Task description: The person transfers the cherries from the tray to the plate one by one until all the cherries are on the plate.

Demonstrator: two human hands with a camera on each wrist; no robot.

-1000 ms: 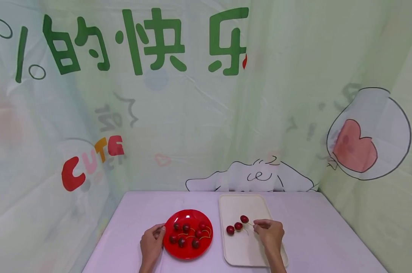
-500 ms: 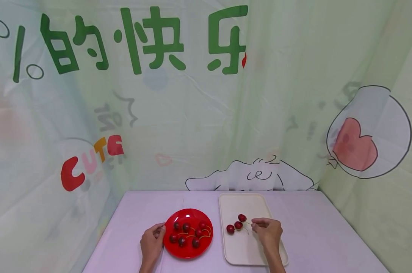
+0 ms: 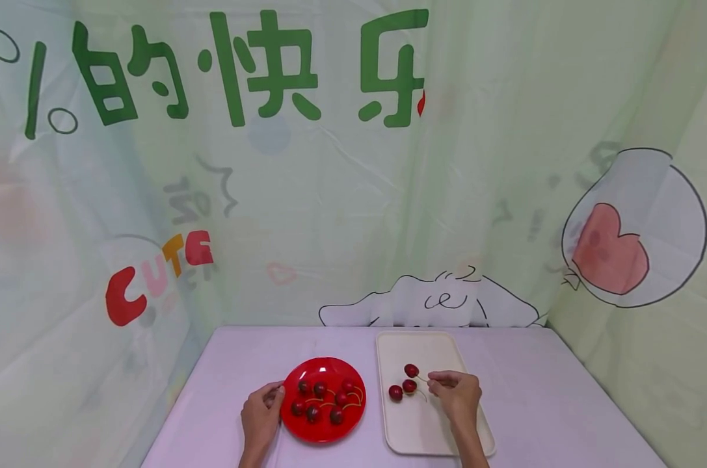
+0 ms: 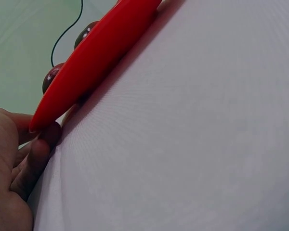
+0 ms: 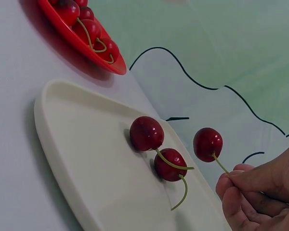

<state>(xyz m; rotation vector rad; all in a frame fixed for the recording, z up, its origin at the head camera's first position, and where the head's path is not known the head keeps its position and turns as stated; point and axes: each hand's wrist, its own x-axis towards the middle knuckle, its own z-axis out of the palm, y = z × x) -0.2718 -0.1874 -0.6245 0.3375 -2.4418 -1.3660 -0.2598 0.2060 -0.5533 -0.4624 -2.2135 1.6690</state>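
My left hand (image 3: pixel 259 416) pinches the left rim of a round red plate (image 3: pixel 313 433), thumb on top and fingers beneath it in the left wrist view. Several dark red cherries (image 3: pixel 336 416) with green stems lie on the plate. Over the cream tray (image 3: pixel 419 432), my right hand (image 3: pixel 460 394) pinches the stem of one cherry (image 5: pixel 208 144) between thumb and fingertips. The fruit hangs out to the left of the fingers, above the tray in the right wrist view. Two more cherries, one dark red (image 5: pixel 147 134) and one beside it (image 5: pixel 170 164), rest on the tray.
A pale lilac cloth covers the table (image 3: pixel 540 390). The plate stands left of the tray with a narrow strip of cloth between them. Behind the table hangs a printed curtain (image 3: pixel 341 227) with green lettering, and more curtain closes off both sides.
My right hand has shifted slightly left and up, carrying the pinched cherry leftward past the two on the tray. The left hand and the plate have stayed in place.
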